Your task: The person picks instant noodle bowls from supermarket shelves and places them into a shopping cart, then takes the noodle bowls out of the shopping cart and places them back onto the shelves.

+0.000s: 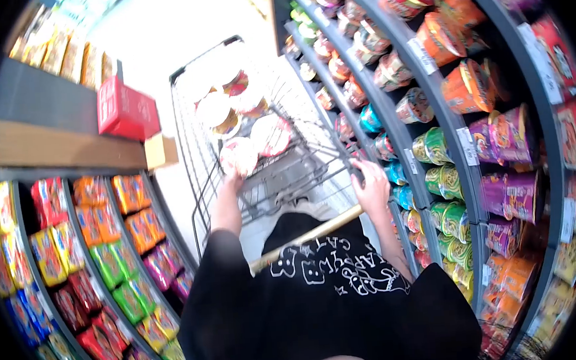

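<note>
In front of me is a wire shopping cart (186,127) with several instant noodle cups in it. My left hand (233,186) reaches over the cart's near end, its fingers closed on an instant noodle cup (239,158) with a pale, pinkish lid. Beside that cup lies a red-and-white noodle tub (272,135), and farther in sits a white-lidded cup (218,112). My right hand (371,187) is by the cart's right near corner, close to the shelf, fingers bent and apart with nothing visible in them. The cart's yellowish handle bar (318,234) crosses in front of my black shirt.
On the right, close to the cart, rises a shelf (452,114) stacked with colourful noodle cups. Packets fill the slanted shelf (66,223) on the left. A red box (125,111) and a small cardboard box (160,151) stick out beside the cart.
</note>
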Available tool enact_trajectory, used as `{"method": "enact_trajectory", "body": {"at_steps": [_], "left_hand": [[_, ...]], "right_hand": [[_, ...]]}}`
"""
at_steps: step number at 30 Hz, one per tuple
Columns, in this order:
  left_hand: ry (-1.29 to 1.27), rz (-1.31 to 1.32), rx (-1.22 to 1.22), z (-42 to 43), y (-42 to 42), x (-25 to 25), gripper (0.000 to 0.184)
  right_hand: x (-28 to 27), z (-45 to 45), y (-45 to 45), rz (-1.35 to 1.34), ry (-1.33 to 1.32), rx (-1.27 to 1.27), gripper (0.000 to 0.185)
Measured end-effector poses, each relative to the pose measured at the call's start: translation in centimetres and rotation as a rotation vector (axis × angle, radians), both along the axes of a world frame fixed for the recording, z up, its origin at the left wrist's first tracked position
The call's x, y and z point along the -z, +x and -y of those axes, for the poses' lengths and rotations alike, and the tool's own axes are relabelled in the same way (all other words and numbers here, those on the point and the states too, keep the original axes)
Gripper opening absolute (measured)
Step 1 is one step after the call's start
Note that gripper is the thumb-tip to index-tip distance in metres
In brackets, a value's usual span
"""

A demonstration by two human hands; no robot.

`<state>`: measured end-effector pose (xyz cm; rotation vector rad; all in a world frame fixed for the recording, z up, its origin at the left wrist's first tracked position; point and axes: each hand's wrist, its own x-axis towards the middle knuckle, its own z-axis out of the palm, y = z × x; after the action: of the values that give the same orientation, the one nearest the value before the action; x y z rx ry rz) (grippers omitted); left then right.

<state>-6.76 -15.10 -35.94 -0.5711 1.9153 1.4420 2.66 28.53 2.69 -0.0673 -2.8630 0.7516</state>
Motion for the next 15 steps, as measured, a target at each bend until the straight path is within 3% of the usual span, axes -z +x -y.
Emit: {"method": "enact_trajectory", "body": {"at_steps": [1,4,7,8,9,10,12,15], "left_hand": [[0.209,0.044,-0.591,-3.2,0.3,-4.4,0.05],[0.191,0.082,-0.461,-2.0,-0.1,-3.5,0.046],[0.223,0.074,-0.482,-0.3,-0.4,-4.2,0.043],[-0.181,-0.565,-0.145,-2.0,0.2,-5.8,0.043],[-0.191,-0.247,-0.277,-1.1,-0.3,-4.4,0.04],[-0.201,0.069,-0.416,-1.9,-1.0,-8.9,0.038],[-0.514,-0.299,-0.023,0.5,-1.8,-6.3,0.047],[-0.66,-0.434,-0.281,-0.3,-2.3,-10.1,0.052]], "right_hand": [[0.1,0.0,-0.1,-0.005,0.005,-0.01,0.03],[0.3,0.2,-0.1,-0.017,0.045,0.04,0.027],[0.7,0.1,0.0,-0.02,0.015,0.025,0.025],[0.9,0.1,0.0,-0.01,-0.003,0.038,0.025],[1.1,0.1,0.1,-0.011,-0.001,0.047,0.024],[1.3,0.1,0.1,-0.01,-0.002,0.051,0.024],[1.7,0.1,0.1,-0.031,-0.028,0.053,0.023],[1.2,0.5,0.1,-0.024,-0.008,0.063,0.025]]}}
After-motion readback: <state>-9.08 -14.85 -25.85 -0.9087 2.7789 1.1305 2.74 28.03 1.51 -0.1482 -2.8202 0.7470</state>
